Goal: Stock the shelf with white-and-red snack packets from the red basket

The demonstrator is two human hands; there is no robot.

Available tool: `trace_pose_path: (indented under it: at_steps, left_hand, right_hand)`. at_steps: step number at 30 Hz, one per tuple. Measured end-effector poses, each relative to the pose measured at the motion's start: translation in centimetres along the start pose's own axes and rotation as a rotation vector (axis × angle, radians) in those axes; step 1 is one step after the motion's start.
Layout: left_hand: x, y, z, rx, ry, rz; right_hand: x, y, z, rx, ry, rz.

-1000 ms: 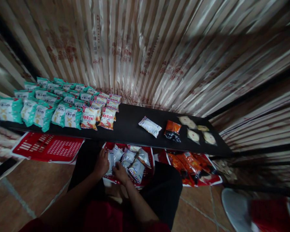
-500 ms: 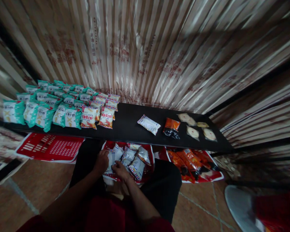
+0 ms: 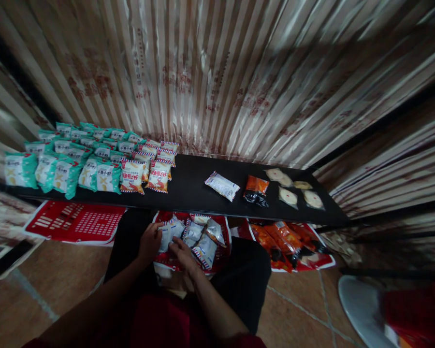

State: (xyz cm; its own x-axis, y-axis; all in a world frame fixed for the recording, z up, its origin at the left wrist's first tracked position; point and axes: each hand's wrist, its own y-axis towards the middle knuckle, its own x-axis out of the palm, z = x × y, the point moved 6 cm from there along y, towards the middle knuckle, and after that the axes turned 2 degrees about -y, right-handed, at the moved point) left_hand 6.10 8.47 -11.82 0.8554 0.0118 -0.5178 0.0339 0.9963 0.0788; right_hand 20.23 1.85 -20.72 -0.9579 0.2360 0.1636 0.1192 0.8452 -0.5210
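Silvery, crinkled packet (image 3: pixel 167 237) is held at its edges by the curled left hand (image 3: pixel 151 241) and right hand (image 3: pixel 181 252), over a red basket (image 3: pixel 223 256); the flat black desk (image 3: pixel 190 186) beyond carries plump teal bags (image 3: pixel 60 174).

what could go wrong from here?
Front teal snack bags stand near the front edge of the black table; a bump might topple some. The red basket sits between the knees, so a leg shift might jolt it. The white snack packet between left hand and right hand is beside other packets; moving it might drag them.
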Motion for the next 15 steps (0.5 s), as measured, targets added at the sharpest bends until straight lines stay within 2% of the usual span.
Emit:
trace_pose_path:
  at_steps: [3, 8, 13, 15]
  left_hand:
    - [-0.9, 0.0, 1.0, -0.07, -0.104, 0.056]
    - [-1.6, -0.2, 1.2, -0.271, -0.266, 0.123]
    - [-1.5, -0.7, 1.6, -0.39, -0.413, 0.162]
    - [-1.6, -0.9, 1.9, -0.407, -0.458, 0.177]
  right_hand:
    - [-0.4, -0.5, -1.3, 0.002, 0.016, 0.044]
    - [-1.0, -1.4, -2.9, -0.008, 0.134, 0.143]
    - [-0.7, -2.6, -2.1, 0.115, 0.32, 0.117]
    - [-0.9, -2.9, -2.3, 0.062, 0.289, 0.12]
